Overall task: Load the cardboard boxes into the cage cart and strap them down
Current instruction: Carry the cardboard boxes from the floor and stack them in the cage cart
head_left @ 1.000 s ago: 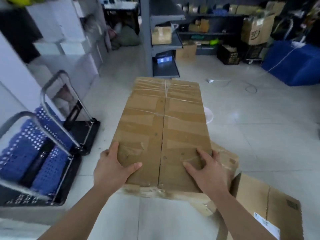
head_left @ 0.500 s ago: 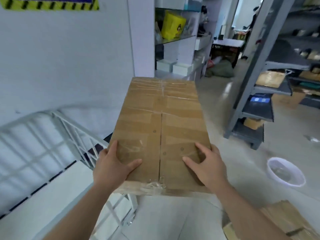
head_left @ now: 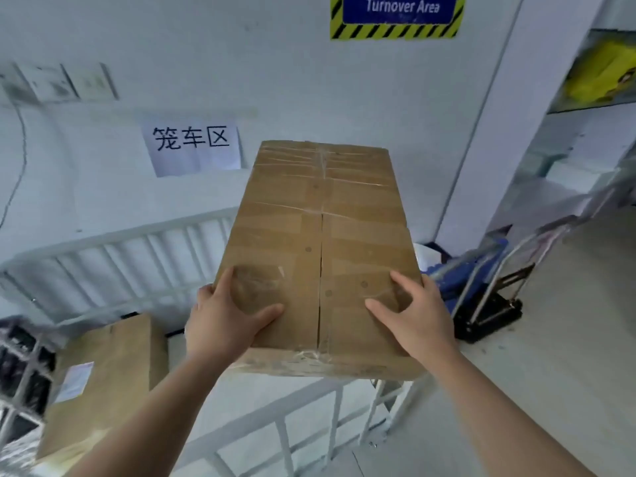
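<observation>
Cardboard box (head_left: 320, 235) gripped by my left hand (head_left: 227, 318) and right hand (head_left: 416, 321), held high, I judge, to clear the cart (head_left: 285, 409) near rail.

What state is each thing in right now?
White metal cage cart: one box inside.
Labelled brown cardboard box: lying in the cart.
Large taped brown cardboard box: shut, held in the air over the cart.
Left hand: grips its left edge.
Right hand: grips its right edge.
Blue platform trolley: appears stood on end, idle.
</observation>
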{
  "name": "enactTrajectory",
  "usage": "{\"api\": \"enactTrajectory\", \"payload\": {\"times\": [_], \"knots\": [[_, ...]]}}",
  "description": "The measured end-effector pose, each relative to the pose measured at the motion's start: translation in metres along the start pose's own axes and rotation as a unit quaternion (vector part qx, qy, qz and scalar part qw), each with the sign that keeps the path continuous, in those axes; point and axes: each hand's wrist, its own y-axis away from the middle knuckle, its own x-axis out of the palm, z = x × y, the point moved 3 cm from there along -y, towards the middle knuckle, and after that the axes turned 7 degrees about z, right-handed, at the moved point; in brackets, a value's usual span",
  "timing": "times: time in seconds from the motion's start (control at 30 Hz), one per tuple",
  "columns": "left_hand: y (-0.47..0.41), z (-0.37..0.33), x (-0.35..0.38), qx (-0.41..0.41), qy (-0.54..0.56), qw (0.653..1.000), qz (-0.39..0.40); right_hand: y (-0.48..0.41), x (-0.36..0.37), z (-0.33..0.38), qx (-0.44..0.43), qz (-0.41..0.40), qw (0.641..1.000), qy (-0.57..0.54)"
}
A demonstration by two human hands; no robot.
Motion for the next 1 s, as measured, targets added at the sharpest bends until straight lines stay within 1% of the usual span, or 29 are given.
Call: {"api": "enactTrajectory", "payload": {"times": [0.23, 0.4, 0.5, 0.7, 1.0], "knots": [[-0.031, 0.105, -0.034, -0.117, 0.011, 0.992, -0.051, -0.058, 0.107, 0.072, -0.069, 0.123, 0.990, 0.000], [-0.055, 0.157, -0.033, -0.197, 0.016, 0.978, -0.058, -0.101, 0.175, 0.096, -0.094, 0.193, 0.977, 0.019], [-0.072, 0.180, -0.021, -0.242, 0.026, 0.969, -0.049, -0.130, 0.211, 0.104, -0.104, 0.234, 0.966, 0.036], [-0.108, 0.217, 0.019, -0.329, 0.028, 0.943, -0.030, -0.181, 0.286, 0.098, -0.101, 0.305, 0.944, 0.078], [-0.167, 0.312, 0.104, -0.388, 0.037, 0.920, 0.037, -0.230, 0.416, 0.047, -0.052, 0.374, 0.920, 0.101]]}}
